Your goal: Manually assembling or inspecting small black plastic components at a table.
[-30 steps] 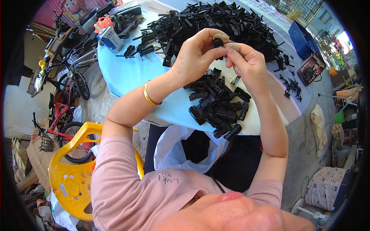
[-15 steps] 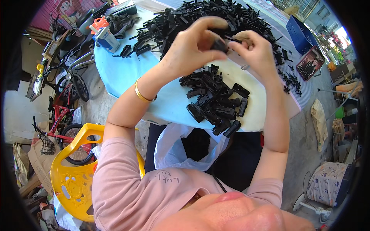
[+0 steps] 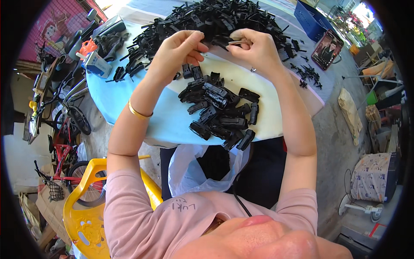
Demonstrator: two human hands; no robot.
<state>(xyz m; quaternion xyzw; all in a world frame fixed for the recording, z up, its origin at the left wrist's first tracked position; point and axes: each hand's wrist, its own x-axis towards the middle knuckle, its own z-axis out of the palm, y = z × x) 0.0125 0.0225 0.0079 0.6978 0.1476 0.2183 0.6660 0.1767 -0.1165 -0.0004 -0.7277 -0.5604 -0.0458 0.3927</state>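
My left hand (image 3: 181,54) hovers over the table, its fingers loosely curled and partly apart, with nothing visible in them. Just below it lie small black plastic parts (image 3: 186,70). To its right, my right hand (image 3: 254,49) pinches a thin, pale, stick-like piece (image 3: 237,42) between thumb and fingers; its exact kind is unclear. A big heap of loose black plastic pieces (image 3: 207,19) spreads behind both hands. Nearer the front edge, between my forearms, sits a smaller pile of thicker, blocky black plastic parts (image 3: 224,112).
An open white plastic bag (image 3: 183,172) with dark contents is in front of me, below the table edge. A phone (image 3: 327,49), a blue basket (image 3: 312,19) and small black bits (image 3: 308,75) are at right. A blue-white carton (image 3: 97,64) stands at left, beyond a yellow chair (image 3: 86,207).
My hands have moved apart; the black part that was in my left hand is out of it, and black parts now show beneath that hand. The whole view has shifted slightly.
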